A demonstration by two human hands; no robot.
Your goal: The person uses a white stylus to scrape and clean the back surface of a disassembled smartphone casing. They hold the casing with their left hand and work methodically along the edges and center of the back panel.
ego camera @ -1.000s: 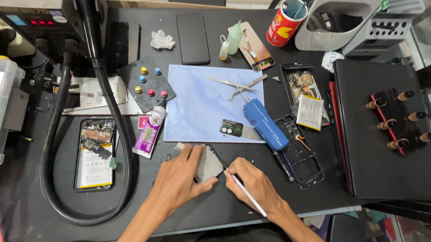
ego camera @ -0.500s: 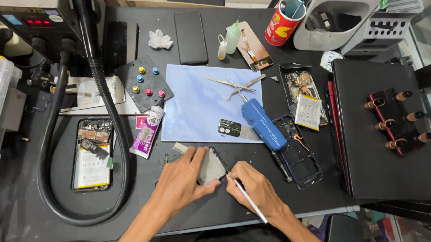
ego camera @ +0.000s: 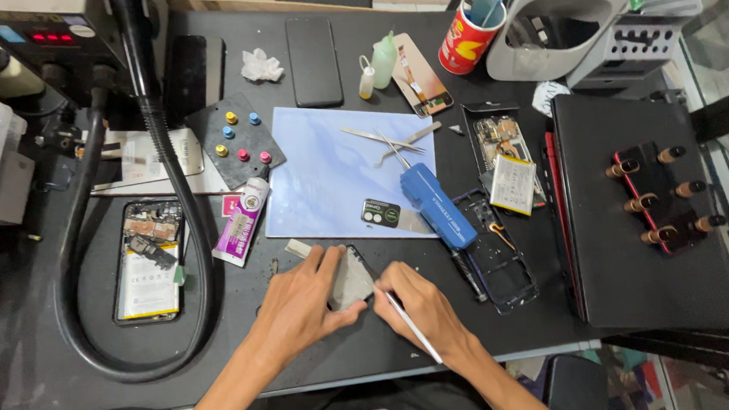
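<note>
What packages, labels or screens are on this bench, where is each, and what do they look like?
Red can: far edge, cylindrical, yellow markings.
Glue tube: left of blue mat, white and purple.
Display: far left corner, on a machine, red digits.
Dark phone: far middle, black rectangle, screen off.
Battery: right, white-labelled rectangle.

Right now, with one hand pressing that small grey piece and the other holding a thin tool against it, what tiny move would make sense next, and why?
Probably slide the thin tool a little further along the edge of the grey piece. The left hand pins the piece flat on the table, and the right hand has the tip at its edge.
</note>
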